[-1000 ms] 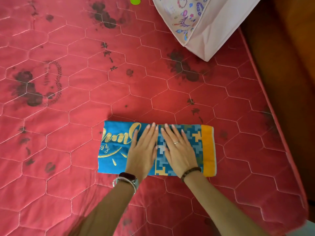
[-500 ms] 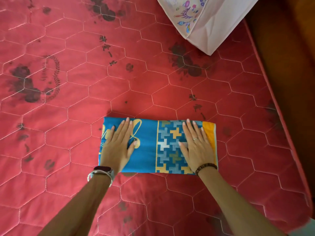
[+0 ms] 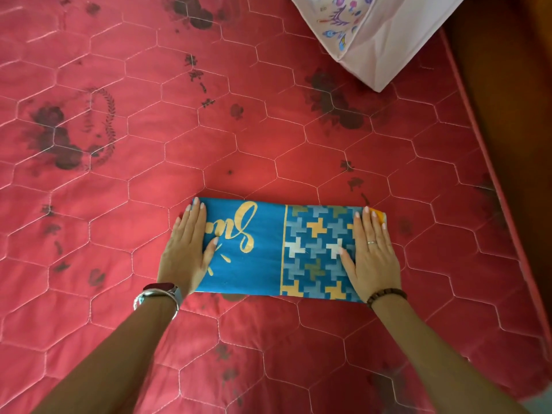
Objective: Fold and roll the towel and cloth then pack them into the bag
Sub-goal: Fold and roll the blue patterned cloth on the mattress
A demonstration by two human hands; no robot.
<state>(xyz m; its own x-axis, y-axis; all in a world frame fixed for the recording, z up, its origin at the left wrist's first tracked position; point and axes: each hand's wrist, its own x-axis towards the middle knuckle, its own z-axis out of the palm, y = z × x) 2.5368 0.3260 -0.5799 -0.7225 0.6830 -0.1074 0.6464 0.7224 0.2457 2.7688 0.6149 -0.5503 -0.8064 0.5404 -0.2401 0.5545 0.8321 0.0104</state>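
Note:
A blue towel [image 3: 265,249] with yellow lettering and a cross pattern lies folded into a flat strip on the red quilted mattress [image 3: 239,144]. My left hand [image 3: 186,249] presses flat on its left end, fingers straight. My right hand [image 3: 372,253] presses flat on its right end, covering most of the orange border. A white bag [image 3: 385,40] with coloured drawings stands at the far right, its upper part cut off by the frame's top edge. No second cloth is in view.
The mattress's right edge [image 3: 484,162] runs along a dark brown wooden surface [image 3: 513,100]. Dark floral prints mark the mattress cover.
Both hands slid apart from the towel's middle to its two ends, smoothing it flat. The towel stays in place.

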